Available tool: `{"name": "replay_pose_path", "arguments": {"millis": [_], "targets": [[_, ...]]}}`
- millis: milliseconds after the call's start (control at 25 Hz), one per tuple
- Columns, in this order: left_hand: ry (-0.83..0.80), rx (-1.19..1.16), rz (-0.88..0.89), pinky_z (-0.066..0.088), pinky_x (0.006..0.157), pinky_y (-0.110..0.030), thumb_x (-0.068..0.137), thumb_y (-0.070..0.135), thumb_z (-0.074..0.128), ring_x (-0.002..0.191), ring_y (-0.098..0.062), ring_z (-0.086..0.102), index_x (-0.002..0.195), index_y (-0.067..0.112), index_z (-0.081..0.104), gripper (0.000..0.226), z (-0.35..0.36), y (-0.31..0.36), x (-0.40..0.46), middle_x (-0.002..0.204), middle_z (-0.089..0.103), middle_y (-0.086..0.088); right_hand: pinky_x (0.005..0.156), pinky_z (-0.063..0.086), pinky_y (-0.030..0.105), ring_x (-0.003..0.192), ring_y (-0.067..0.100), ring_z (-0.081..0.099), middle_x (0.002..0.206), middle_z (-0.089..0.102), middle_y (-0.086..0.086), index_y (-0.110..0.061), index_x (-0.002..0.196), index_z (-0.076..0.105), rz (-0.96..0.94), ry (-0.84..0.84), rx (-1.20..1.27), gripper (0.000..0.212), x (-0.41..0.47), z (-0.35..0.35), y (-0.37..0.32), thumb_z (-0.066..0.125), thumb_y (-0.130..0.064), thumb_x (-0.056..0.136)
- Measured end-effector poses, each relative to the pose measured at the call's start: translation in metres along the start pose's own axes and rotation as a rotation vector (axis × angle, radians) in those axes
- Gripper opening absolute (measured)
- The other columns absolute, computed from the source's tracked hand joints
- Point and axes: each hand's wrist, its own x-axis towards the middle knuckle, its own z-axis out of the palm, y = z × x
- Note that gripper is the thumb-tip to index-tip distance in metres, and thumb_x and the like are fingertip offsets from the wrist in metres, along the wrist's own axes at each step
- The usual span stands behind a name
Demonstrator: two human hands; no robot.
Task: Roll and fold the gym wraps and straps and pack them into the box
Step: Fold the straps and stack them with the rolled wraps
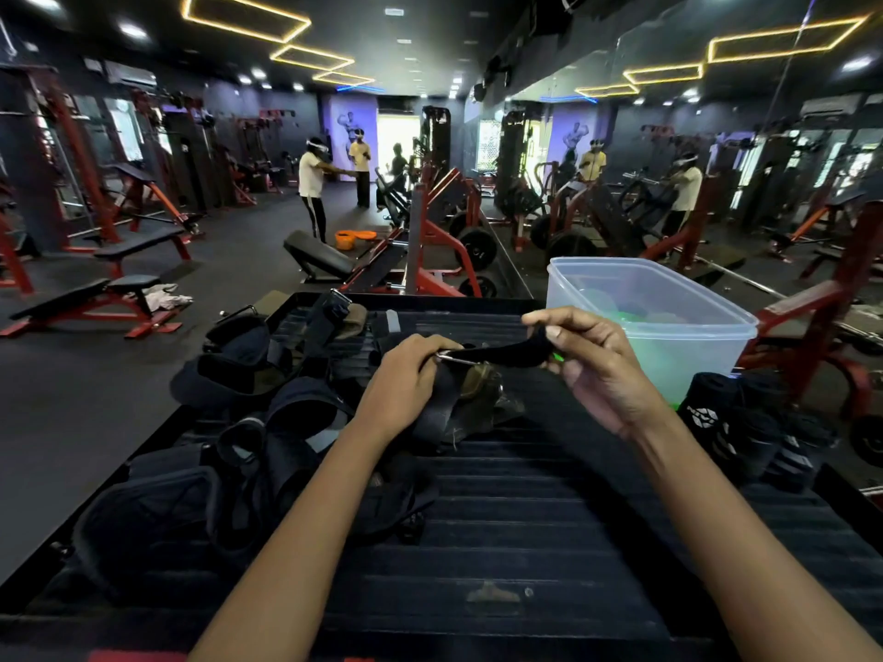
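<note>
- Black strap (pixel 501 351) held stretched in frame center, just above the table (pixel 525 518), between both hands.
- Left hand (pixel 406 379) grips the strap's left end by the metal ring (pixel 456 358); fingers curled over it, resting on a bunched olive-and-black wrap (pixel 478 398) underneath.
- Right hand (pixel 592 360) pinches the strap's right end, thumb and fingers (pixel 542 320) closed tight on the fabric, palm turned toward the camera.
- Handling judgement: the strap looks like soft, light, floppy webbing; it sags slightly mid-span, so it will likely need tension to roll neatly. Not fragile. The ring is the only stiff part, so probably a good anchor or core for the roll.
- Best hold, as a guess: keep one hand at the ring and feed the loose end with fingertips; a flat pinch across the width should stop twisting.
- Clear plastic box (pixel 654 322) stands at right-center of frame, open, just behind the right hand; something green shows blurred inside.
- Pile of unrolled black wraps and straps (pixel 248 422) at left of frame on the table.
- Rolled black wraps (pixel 745 432) stand at right, just in front of the box, not yet packed.
- Risk: a loose roll could spring open when released.
</note>
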Motion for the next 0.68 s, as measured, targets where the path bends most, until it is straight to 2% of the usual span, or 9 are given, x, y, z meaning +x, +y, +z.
{"name": "replay_pose_path", "arguments": {"millis": [80, 160, 240, 400, 480, 600, 680], "targets": [[0.016, -0.026, -0.041, 0.036, 0.083, -0.004, 0.089, -0.005, 0.046, 0.097, -0.009, 0.059, 0.113, 0.024, 0.068, 0.043, -0.002, -0.002, 0.000, 0.102, 0.064, 0.005, 0.075, 0.052, 0.021, 0.085, 0.007, 0.065, 0.088, 0.070, -0.001, -0.013, 0.094, 0.076, 0.045, -0.123, 0.076, 0.026, -0.002, 0.001, 0.001, 0.077, -0.026, 0.072], [0.045, -0.039, -0.088, 0.036, 0.084, 0.001, 0.089, -0.005, 0.048, 0.105, -0.009, 0.060, 0.112, 0.025, 0.070, 0.043, 0.000, -0.004, -0.001, 0.112, 0.067, 0.001, 0.074, 0.053, 0.020, 0.083, 0.007, 0.066, 0.086, 0.071, -0.001, -0.013, 0.092, 0.076, 0.099, -0.202, 0.121, 0.033, -0.004, 0.003, 0.001, 0.084, -0.031, 0.066], [0.076, -0.033, -0.116, 0.038, 0.084, -0.002, 0.089, -0.003, 0.049, 0.106, -0.008, 0.060, 0.111, 0.027, 0.070, 0.043, 0.002, -0.002, -0.002, 0.114, 0.067, 0.002, 0.073, 0.053, 0.020, 0.081, 0.008, 0.067, 0.085, 0.072, 0.000, -0.013, 0.091, 0.077, 0.165, -0.286, 0.145, 0.032, -0.006, 0.005, 0.000, 0.085, -0.029, 0.065], [0.119, -0.047, -0.101, 0.048, 0.091, -0.021, 0.091, 0.004, 0.053, 0.105, -0.009, 0.062, 0.110, 0.027, 0.071, 0.035, 0.002, 0.005, -0.004, 0.112, 0.068, 0.001, 0.075, 0.051, 0.020, 0.080, 0.010, 0.065, 0.082, 0.069, 0.002, -0.012, 0.090, 0.077, 0.279, -0.415, 0.151, 0.027, -0.008, 0.008, 0.001, 0.084, -0.028, 0.069], [0.126, -0.044, -0.105, 0.049, 0.091, -0.025, 0.092, 0.006, 0.053, 0.105, -0.010, 0.061, 0.111, 0.025, 0.071, 0.032, 0.002, 0.009, -0.006, 0.112, 0.068, 0.000, 0.075, 0.047, 0.018, 0.078, 0.009, 0.062, 0.081, 0.069, 0.001, -0.013, 0.090, 0.077, 0.307, -0.480, 0.131, 0.024, -0.010, 0.009, 0.002, 0.082, -0.028, 0.072], [0.140, -0.037, -0.115, 0.048, 0.091, -0.021, 0.092, 0.004, 0.053, 0.108, -0.011, 0.062, 0.111, 0.023, 0.071, 0.032, 0.001, 0.011, -0.007, 0.113, 0.069, 0.000, 0.073, 0.044, 0.018, 0.077, 0.011, 0.060, 0.081, 0.068, 0.003, -0.011, 0.092, 0.076, 0.353, -0.549, 0.076, 0.025, -0.011, 0.012, 0.006, 0.080, -0.028, 0.074], [0.137, -0.037, -0.145, 0.043, 0.089, -0.009, 0.091, 0.001, 0.052, 0.110, -0.010, 0.061, 0.111, 0.021, 0.071, 0.034, 0.000, 0.011, -0.008, 0.114, 0.069, 0.000, 0.070, 0.042, 0.019, 0.075, 0.012, 0.056, 0.079, 0.066, 0.004, -0.010, 0.092, 0.076, 0.378, -0.550, 0.014, 0.028, -0.011, 0.014, 0.011, 0.082, -0.030, 0.072]]}}
